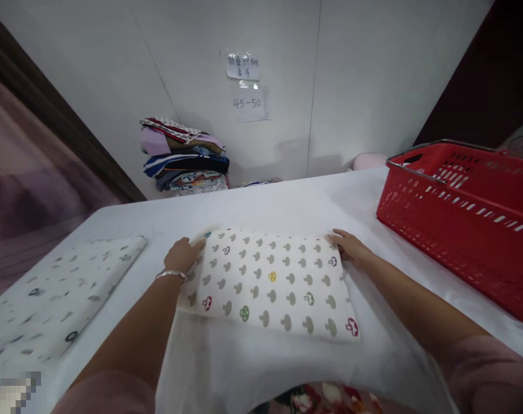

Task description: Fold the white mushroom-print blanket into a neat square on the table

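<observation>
A white cloth printed with grey and coloured mushrooms (267, 282) lies before me as a folded rectangle. My left hand (183, 255), with a silver bangle at the wrist, is closed on its upper left edge; the fingertips are partly hidden by the fabric. At the upper right corner, my right hand (350, 246) pinches the same cloth, thumb and fingers over its edge. To the left lies another folded white cloth (77, 287) with a scattered dark print, apart from both hands.
A red plastic basket (455, 218) with a metal handle stands at the right of the white-covered table (287, 201). Behind the table is a stack of folded fabrics (186, 158). Paper notes (249, 104) hang on the wall, and a pinkish curtain (37, 184) is at left.
</observation>
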A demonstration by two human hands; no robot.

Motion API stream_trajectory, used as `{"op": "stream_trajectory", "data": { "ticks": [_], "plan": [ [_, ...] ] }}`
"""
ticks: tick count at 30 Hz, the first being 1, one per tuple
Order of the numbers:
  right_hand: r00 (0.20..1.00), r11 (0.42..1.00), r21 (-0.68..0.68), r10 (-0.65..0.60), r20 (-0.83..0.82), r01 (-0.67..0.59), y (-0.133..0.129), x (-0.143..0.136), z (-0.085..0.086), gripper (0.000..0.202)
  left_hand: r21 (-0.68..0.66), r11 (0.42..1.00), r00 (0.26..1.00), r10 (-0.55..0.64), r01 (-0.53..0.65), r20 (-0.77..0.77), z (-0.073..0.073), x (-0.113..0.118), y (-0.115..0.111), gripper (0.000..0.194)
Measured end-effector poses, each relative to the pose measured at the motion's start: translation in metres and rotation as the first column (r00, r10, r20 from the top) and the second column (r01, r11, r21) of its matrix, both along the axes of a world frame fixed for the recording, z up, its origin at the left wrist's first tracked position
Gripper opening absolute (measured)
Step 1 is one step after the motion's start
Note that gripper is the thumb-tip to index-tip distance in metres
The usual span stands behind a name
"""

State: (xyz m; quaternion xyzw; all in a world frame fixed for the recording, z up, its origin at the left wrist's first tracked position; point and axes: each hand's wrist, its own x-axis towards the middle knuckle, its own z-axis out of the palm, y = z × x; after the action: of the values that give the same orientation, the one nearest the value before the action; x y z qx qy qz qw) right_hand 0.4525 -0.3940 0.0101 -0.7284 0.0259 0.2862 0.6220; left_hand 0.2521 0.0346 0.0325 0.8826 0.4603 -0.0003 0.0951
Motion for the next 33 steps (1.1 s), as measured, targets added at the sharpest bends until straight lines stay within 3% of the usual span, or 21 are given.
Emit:
{"op": "stream_trajectory", "data": {
  "ticks": [6,12,16,18,21,23,25,28,30,31,33],
  "plan": [
    [1.0,0.999,-0.03,0.011,0.004,-0.011,0.005,0.01,-0.002,0.062,-0.012,1.0,0.998,-0.005,0.005,-0.066,-0.004,-0.009,-0.009,0.063],
    [0.998,0.997,0.067,-0.042,0.042,0.039,-0.004,-0.001,-0.003,0.055,0.103,0.985,0.99,-0.13,0.135,-0.059,0.014,0.028,0.013,0.054],
    [0.999,0.999,0.037,-0.036,0.003,0.035,-0.007,-0.007,-0.002,0.057,0.065,0.985,0.984,-0.153,0.159,-0.091,0.009,0.047,0.02,0.055],
    [1.0,1.0,0.016,-0.013,0.01,0.012,-0.007,-0.007,-0.002,0.059,0.079,0.989,0.992,-0.125,0.127,-0.036,0.002,0.045,0.015,0.056],
    [1.0,0.999,0.026,0.026,0.002,-0.026,-0.006,-0.002,-0.004,0.054,0.22,0.966,0.978,-0.163,0.133,0.127,-0.005,0.034,-0.003,0.054],
    [0.999,0.998,0.059,0.037,-0.011,-0.036,-0.005,0.001,-0.006,0.041,0.291,0.933,0.934,-0.28,0.211,0.222,-0.003,0.031,-0.026,0.047],
    [0.999,0.994,0.105,0.03,-0.03,-0.026,-0.004,0.004,-0.008,0.03,0.267,0.906,0.861,-0.404,0.329,0.31,0.001,0.034,-0.063,0.04],
    [0.998,0.984,0.178,0.001,-0.066,0.011,-0.004,0.004,-0.009,0.026,0.08,0.846,0.737,-0.502,0.527,0.453,0.005,0.051,-0.141,0.034],
    [0.998,0.975,0.222,-0.018,-0.062,0.032,-0.005,0.002,-0.009,0.023,-0.015,0.769,0.66,-0.538,0.639,0.524,0.006,0.067,-0.199,0.034],
    [0.998,0.97,0.241,-0.03,-0.049,0.041,-0.006,0.0,-0.008,0.022,-0.048,0.733,0.636,-0.553,0.678,0.538,0.006,0.075,-0.227,0.035],
    [0.999,0.961,0.27,-0.053,-0.008,0.053,-0.007,-0.003,-0.008,0.026,-0.083,0.724,0.647,-0.552,0.685,0.526,0.006,0.089,-0.275,0.039]
  ]
}}
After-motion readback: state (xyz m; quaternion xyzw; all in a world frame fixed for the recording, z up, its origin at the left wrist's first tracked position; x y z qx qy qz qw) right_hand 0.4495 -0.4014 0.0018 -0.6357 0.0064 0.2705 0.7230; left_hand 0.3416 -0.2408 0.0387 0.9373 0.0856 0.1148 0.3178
